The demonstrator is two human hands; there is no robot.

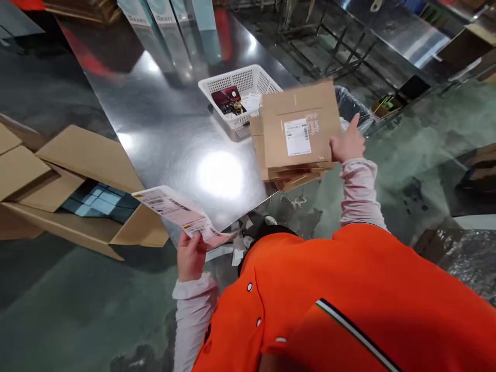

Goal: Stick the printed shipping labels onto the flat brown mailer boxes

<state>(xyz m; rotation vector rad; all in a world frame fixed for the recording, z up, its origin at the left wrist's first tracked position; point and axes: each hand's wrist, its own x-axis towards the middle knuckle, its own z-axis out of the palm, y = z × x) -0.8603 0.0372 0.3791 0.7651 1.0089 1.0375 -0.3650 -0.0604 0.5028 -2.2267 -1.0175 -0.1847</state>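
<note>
My left hand (190,254) is closed on a long strip of printed labels (179,213) near the front edge of the shiny metal table (163,119). My right hand (349,142) grips the right edge of a flat brown cardboard mailer (298,126) with a white shipping label, thumb pointing up. That mailer lies on top of a small stack of similar mailers (289,178) at the table's right edge. My orange vest fills the lower right.
A white perforated basket (240,85) holding a dark red item and papers stands behind the stack. An open cardboard carton (77,191) with teal boxes inside sits on the floor at left. Tall teal boxes (166,13) stand at the table's far end. A plastic-lined bin (354,106) is at right.
</note>
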